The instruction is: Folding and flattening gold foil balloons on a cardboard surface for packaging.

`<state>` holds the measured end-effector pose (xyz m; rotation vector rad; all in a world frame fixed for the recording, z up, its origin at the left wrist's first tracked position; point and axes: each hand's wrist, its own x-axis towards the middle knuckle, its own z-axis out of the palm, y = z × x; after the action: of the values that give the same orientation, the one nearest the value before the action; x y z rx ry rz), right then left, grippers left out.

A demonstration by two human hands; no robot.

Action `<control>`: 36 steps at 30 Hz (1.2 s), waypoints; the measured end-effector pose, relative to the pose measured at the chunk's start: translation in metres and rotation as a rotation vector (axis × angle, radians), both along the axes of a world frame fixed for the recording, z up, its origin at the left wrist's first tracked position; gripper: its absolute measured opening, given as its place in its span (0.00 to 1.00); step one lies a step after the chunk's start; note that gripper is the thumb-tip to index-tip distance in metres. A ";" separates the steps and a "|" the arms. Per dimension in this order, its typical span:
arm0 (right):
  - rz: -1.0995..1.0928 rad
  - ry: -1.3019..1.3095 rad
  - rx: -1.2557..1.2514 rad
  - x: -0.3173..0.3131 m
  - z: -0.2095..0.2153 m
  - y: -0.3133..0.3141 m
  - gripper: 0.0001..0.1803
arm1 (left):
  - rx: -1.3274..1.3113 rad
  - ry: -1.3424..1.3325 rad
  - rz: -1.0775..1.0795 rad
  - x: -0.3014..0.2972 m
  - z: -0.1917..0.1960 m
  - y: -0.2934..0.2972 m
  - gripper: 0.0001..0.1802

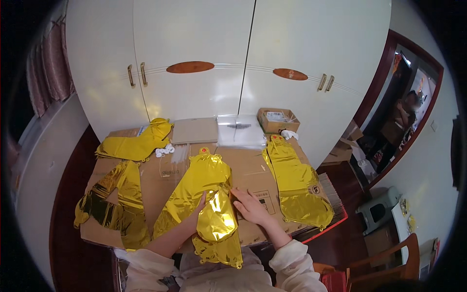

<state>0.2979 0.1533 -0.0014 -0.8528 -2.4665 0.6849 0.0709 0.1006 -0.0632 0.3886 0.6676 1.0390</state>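
**Folding gold foil balloons flat – keeping the crease tidy**

Head view, the only one there is: the person sits at a work surface covered in flattened brown cardboard [160, 170], and the centre gold foil balloon [206, 194] lies right in front of them, running from about 12 o'clock down to 6 o'clock, where its lower end hangs over the near edge. The left hand [194, 214] sits at roughly 9 o'clock of the folded-over flap, fingers flat against the foil. The right hand [250, 207] is at about 3 o'clock, palm down, fingers spread on the foil's edge and the cardboard. So the hands are apart, both pressing rather than gripping.

My take: that's the right way to do it. Pin with one flat palm, smooth with the other from the middle outward, so the slippery foil doesn't creep or trap air.

Around it: another gold balloon [296, 182] at 2–3 o'clock, crumpled ones [114, 204] at 9 o'clock, one more [138, 143] at 10–11. A small open cardboard box [277, 119] sits at 1 o'clock against the white wardrobe [204, 48].
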 end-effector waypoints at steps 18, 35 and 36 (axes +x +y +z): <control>0.114 0.045 -0.048 -0.050 -0.016 0.014 0.46 | -0.175 0.044 0.011 0.003 0.018 -0.004 0.39; 0.342 -0.368 0.340 -0.013 0.045 -0.100 0.50 | 0.883 1.088 -0.219 -0.016 -0.021 -0.005 0.44; 0.299 -0.349 0.352 -0.011 0.034 -0.106 0.49 | 0.913 1.111 -0.219 -0.018 -0.023 -0.004 0.44</control>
<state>0.2866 0.0468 0.0325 -0.5050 -2.9440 0.1856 0.0529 0.0962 -0.0865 1.8748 1.0505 0.8046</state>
